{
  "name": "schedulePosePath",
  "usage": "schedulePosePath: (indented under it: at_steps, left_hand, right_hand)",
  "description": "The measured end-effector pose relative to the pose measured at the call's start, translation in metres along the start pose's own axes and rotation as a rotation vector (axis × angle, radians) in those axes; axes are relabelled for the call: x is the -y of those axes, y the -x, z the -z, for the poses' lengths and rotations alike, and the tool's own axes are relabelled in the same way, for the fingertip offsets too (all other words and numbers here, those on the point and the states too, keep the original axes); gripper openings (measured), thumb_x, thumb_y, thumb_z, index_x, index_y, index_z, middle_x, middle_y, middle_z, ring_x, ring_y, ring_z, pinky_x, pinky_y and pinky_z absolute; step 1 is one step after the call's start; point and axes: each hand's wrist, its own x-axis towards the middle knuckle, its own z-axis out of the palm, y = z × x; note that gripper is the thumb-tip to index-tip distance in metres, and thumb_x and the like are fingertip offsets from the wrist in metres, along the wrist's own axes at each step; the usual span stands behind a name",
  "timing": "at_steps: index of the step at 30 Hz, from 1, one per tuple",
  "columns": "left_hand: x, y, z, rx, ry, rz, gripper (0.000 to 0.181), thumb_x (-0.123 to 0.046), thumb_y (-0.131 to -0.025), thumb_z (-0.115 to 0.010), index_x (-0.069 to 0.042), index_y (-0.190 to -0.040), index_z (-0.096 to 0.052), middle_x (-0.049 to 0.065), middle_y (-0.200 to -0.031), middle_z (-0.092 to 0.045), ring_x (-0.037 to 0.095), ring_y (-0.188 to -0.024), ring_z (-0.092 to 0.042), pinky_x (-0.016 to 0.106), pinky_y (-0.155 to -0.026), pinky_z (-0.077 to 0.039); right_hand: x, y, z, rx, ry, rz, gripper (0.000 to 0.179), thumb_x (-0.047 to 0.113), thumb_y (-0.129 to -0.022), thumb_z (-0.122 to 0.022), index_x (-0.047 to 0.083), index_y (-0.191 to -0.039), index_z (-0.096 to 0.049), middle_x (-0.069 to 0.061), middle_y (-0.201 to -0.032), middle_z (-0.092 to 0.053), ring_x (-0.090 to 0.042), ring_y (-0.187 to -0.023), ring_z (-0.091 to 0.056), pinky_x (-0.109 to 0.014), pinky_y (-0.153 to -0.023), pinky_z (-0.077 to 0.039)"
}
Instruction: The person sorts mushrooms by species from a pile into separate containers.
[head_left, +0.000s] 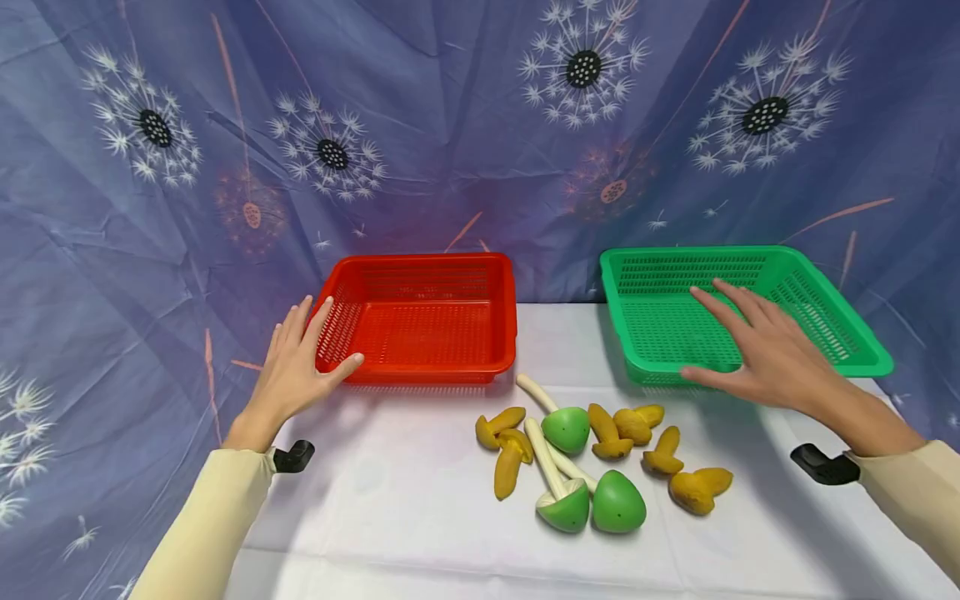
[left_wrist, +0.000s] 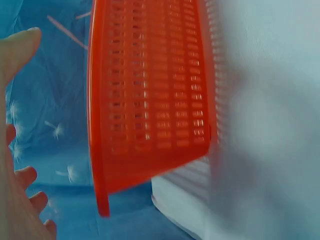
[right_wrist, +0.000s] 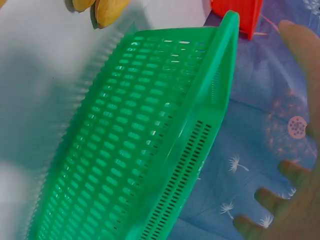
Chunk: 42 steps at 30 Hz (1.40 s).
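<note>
Left hand (head_left: 294, 365): released, fingers spreading, hovering beside red basket (head_left: 427, 333) at its 8-to-9 o'clock | right hand (head_left: 772, 354): released, fingers spreading, hovering by green basket (head_left: 660, 329) at its 5 o'clock | yellow-brown mushrooms (head_left: 507, 471) and green-capped mushrooms (head_left: 618, 502): lying on white cloth (head_left: 390, 500), red basket sitting toward their 10 o'clock, green basket between 1 and 2
</note>
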Motion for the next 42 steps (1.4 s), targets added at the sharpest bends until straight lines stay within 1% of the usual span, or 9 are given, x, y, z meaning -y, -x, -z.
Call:
schedulePosePath:
  at_steps: [8,12,17,24,30,33,35,38,42]
  left_hand:
    - [0.019,0.007,-0.003,0.042,0.153,0.111,0.097,-0.059,-0.084,-0.067,-0.039,-0.156,-0.006,0.005,-0.163,-0.003,0.04,-0.146,-0.011,0.076,-0.101,-0.019]
    - [0.027,0.008,-0.009,0.062,0.218,0.15,0.1,-0.055,-0.084,-0.069,-0.034,-0.157,-0.004,0.01,-0.163,-0.004,0.044,-0.144,-0.016,0.074,-0.102,-0.022]
    - [0.035,0.01,-0.016,0.059,0.287,0.18,0.1,-0.049,-0.086,-0.07,-0.024,-0.158,-0.005,0.021,-0.159,-0.016,0.047,-0.137,-0.03,0.068,-0.104,-0.029]
    - [0.042,0.018,-0.015,0.098,0.413,0.273,0.099,-0.049,-0.089,-0.067,-0.025,-0.158,-0.001,0.024,-0.15,-0.035,0.042,-0.132,-0.042,0.059,-0.1,-0.041]
    - [0.044,0.018,-0.016,0.131,0.47,0.307,0.098,-0.049,-0.089,-0.067,-0.027,-0.158,-0.002,0.027,-0.143,-0.044,0.039,-0.126,-0.049,0.058,-0.102,-0.039]
    - [0.045,0.018,-0.018,0.131,0.49,0.304,0.095,-0.047,-0.09,-0.067,-0.025,-0.158,-0.005,0.025,-0.142,-0.046,0.036,-0.123,-0.053,0.049,-0.1,-0.045]
    - [0.045,0.019,-0.019,0.128,0.504,0.307,0.093,-0.046,-0.09,-0.067,-0.024,-0.158,-0.007,0.024,-0.142,-0.047,0.035,-0.121,-0.054,0.034,-0.095,-0.049]
    - [0.046,0.02,-0.022,0.12,0.534,0.313,0.092,-0.043,-0.09,-0.068,-0.025,-0.158,-0.008,0.023,-0.141,-0.049,0.034,-0.12,-0.055,0.014,-0.083,-0.047]
    - [0.047,0.02,-0.026,0.117,0.568,0.315,0.092,-0.042,-0.091,-0.068,-0.027,-0.158,-0.008,0.023,-0.14,-0.05,0.036,-0.119,-0.056,0.007,-0.078,-0.044]
  right_hand:
    - [0.018,0.021,0.005,0.012,-0.204,0.079,0.106,0.037,-0.067,-0.09,0.026,-0.154,-0.03,-0.007,-0.157,-0.027,-0.044,-0.133,-0.033,-0.067,-0.089,-0.034]
    - [0.033,0.035,0.004,0.047,-0.221,0.074,0.104,0.039,-0.068,-0.089,0.027,-0.153,-0.032,-0.004,-0.154,-0.033,-0.037,-0.131,-0.037,-0.061,-0.087,-0.041]
    - [0.051,0.053,-0.003,0.09,-0.231,0.045,0.1,0.044,-0.07,-0.087,0.03,-0.153,-0.033,-0.001,-0.148,-0.04,-0.031,-0.126,-0.045,-0.058,-0.083,-0.049]
    - [0.057,0.07,-0.027,0.158,-0.243,0.073,0.092,0.051,-0.072,-0.083,0.029,-0.15,-0.038,0.012,-0.14,-0.048,-0.01,-0.111,-0.055,-0.042,-0.085,-0.051]
    - [0.051,0.089,-0.046,0.211,-0.26,0.031,0.081,0.053,-0.073,-0.081,0.029,-0.143,-0.046,0.011,-0.133,-0.053,-0.016,-0.109,-0.058,-0.042,-0.086,-0.051]
    - [0.049,0.097,-0.051,0.239,-0.26,-0.002,0.078,0.057,-0.072,-0.08,0.029,-0.138,-0.05,0.011,-0.127,-0.056,-0.017,-0.109,-0.057,-0.043,-0.085,-0.051]
    - [0.047,0.101,-0.054,0.256,-0.25,-0.006,0.076,0.059,-0.07,-0.081,0.028,-0.134,-0.052,0.013,-0.121,-0.058,-0.015,-0.107,-0.057,-0.041,-0.083,-0.051]
    - [0.042,0.106,-0.059,0.257,-0.232,-0.007,0.072,0.059,-0.068,-0.082,0.027,-0.127,-0.055,0.015,-0.111,-0.059,-0.011,-0.101,-0.057,-0.036,-0.081,-0.051]
    - [0.034,0.112,-0.062,0.237,-0.23,0.007,0.069,0.056,-0.066,-0.084,0.024,-0.121,-0.057,0.017,-0.104,-0.059,-0.007,-0.093,-0.057,-0.032,-0.077,-0.051]
